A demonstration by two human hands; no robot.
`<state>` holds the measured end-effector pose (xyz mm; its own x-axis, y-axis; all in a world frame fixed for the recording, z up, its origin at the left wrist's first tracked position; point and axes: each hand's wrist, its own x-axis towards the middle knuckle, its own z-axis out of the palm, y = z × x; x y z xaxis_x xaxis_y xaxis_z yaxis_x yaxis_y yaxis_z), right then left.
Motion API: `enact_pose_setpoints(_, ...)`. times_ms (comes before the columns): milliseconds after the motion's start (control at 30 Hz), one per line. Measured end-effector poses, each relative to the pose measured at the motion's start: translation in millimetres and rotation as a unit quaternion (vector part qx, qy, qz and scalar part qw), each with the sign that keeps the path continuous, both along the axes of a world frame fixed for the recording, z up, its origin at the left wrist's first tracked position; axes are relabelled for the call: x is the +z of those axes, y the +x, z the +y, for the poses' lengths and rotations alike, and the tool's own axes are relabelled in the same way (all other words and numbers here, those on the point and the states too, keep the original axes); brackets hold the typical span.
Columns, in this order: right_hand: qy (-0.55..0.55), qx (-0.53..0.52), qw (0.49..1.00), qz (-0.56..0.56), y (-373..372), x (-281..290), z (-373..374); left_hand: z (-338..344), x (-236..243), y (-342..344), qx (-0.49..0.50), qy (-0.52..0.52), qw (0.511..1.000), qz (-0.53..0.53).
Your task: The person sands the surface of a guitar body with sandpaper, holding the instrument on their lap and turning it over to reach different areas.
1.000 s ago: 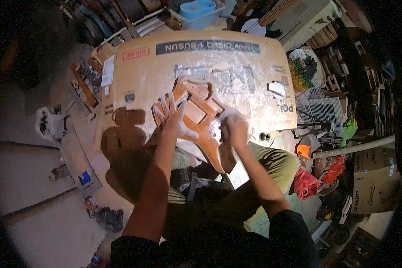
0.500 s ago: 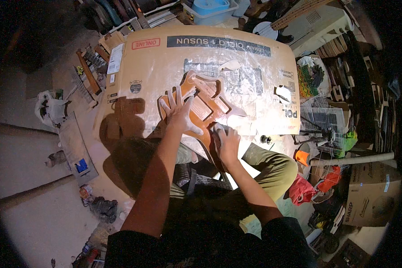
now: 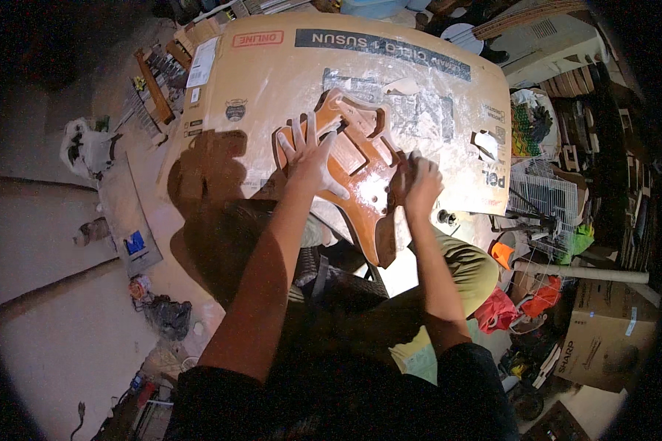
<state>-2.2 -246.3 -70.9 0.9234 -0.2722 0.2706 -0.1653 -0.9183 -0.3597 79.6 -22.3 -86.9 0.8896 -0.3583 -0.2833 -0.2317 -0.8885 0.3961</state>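
Observation:
An orange-brown electric guitar body [image 3: 359,192] with routed pockets lies on a large dusty cardboard sheet [image 3: 261,81], its longer horn pointing toward my lap. Pale dust covers parts of its far end. My left hand [image 3: 310,163] rests flat on the left side of the body, fingers spread, with nothing in it. At the body's right edge, my right hand [image 3: 422,184] is closed with its fingers bent. Whatever it may hold is hidden by the fingers and blur. A torn scrap of paper [image 3: 401,87] lies on the cardboard beyond the body.
To the right stand a white wire rack [image 3: 541,195], an orange object [image 3: 502,255], red cloth [image 3: 495,312] and a cardboard box [image 3: 609,334]. Wood pieces [image 3: 154,87] and a plastic bag [image 3: 87,147] lie at the left. A blue tub [image 3: 371,7] is at the far edge.
My right hand has moved from the body's near middle out to its right edge, farther right. My left hand stays on the body. The whole view has shifted slightly.

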Motion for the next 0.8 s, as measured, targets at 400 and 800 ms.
enact_pose_setpoints(400,-0.091,0.047,0.992,0.074,-55.6,-56.4,34.1,-3.3,-10.4,7.2,-0.021,0.02,1.0,-0.003)
enact_pose_setpoints(800,-0.081,0.127,0.958,0.244,-37.6,-28.5,4.4,-0.3,1.3,4.6,-0.024,0.057,0.998,0.032)
